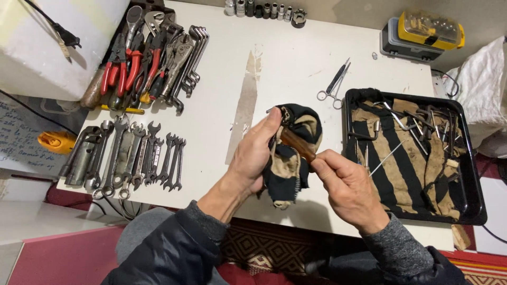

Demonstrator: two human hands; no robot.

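My left hand (253, 158) grips a black-and-tan striped rag (293, 158), wrapped around the upper end of a tool. My right hand (346, 184) holds the brown wooden handle (297, 144) of that tool, which slants up to the left into the rag. The tool's working end is hidden inside the cloth. Both hands hover over the front middle of the white table (274, 68).
A row of open-end wrenches (127, 155) lies at the left, with red-handled pliers and more wrenches (150, 60) behind. Scissors-like forceps (334, 84) lie mid-table. A black tray (470, 174) lined with striped cloth holds small metal tools at right. Sockets (261, 9) and a yellow case (430, 29) sit at the back.
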